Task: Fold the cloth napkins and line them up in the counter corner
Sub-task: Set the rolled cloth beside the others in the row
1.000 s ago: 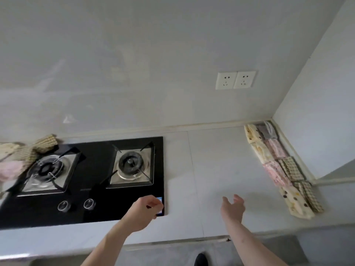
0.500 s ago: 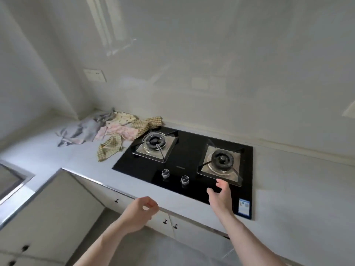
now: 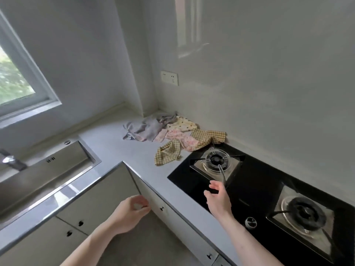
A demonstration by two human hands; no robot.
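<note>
I am between two napkins: both my hands are free, so the step in hand is to fetch the next unfolded one. My left hand hangs in front of the cabinet doors with its fingers loosely curled and holding nothing. My right hand is over the near edge of the black stove, fingers relaxed and a little apart, also holding nothing. The pile of napkins lies crumpled on the counter in the far corner, left of the stove, and the checked napkin is the nearest one. I think the next move is to reach forward and pinch that napkin by an edge.
</note>
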